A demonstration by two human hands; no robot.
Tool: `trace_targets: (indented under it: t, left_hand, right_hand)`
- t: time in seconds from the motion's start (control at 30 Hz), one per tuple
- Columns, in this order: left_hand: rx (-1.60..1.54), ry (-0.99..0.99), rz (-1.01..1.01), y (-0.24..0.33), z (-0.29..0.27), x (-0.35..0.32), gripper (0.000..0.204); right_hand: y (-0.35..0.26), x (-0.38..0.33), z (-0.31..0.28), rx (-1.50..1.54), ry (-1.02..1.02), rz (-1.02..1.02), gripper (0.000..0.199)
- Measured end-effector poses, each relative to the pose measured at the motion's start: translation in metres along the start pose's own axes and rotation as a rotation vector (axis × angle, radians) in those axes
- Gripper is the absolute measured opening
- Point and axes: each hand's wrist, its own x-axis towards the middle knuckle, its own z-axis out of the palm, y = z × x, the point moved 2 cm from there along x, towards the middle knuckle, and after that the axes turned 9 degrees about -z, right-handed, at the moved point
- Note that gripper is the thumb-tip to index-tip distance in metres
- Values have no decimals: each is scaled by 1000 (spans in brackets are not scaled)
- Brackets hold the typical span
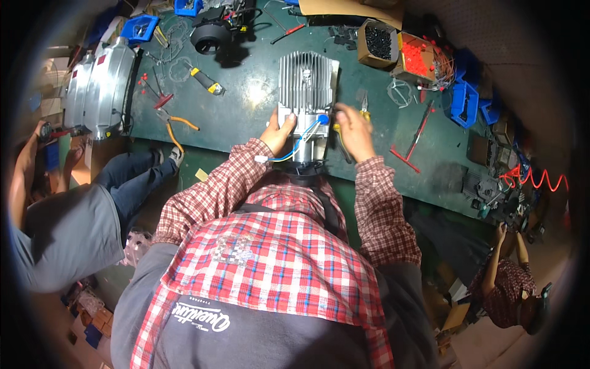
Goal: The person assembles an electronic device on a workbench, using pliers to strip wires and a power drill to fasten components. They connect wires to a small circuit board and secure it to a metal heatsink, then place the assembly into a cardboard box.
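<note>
A silver finned motor housing (306,80) lies on the green bench directly in front of me, its lower end close to my apron. My left hand (278,132) is closed on its left side, the thumb pressed on the lower body. From a blue round part (323,119) on the housing, blue and white wires (300,146) loop left to a small white connector (261,159). Just off the right edge is my right hand (356,134), fingertips drawn together; anything in them is too small to make out. Yellow-handled pliers (365,114) lie partly hidden beneath that hand.
Orange-handled pliers (174,123), a yellow-black screwdriver (206,81) and a red T-handle tool (405,160) lie around. Boxes of black screws (377,44) and red caps (415,58) stand at back right. Large silver housings (110,89) stand left. Other people work at both sides.
</note>
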Motion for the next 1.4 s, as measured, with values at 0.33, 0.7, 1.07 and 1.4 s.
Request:
trace_targets:
  t: [0.33,0.7,1.07,1.4]
  left_hand:
    - [109,35,-97,6,-30,5,67]
    - [292,620,92,67,-140,-5,29]
    - [1425,605,336,333,-143,97,84]
    - [658,18,1012,195,15,-149,44]
  right_hand:
    - [-126,22,-11,41,-373,-418,27]
    - [-34,-1,-48,547,59,462,21]
    - [-140,-66,-62,425,141,423,33]
    - [-185,-19,-117,326,108,139,20]
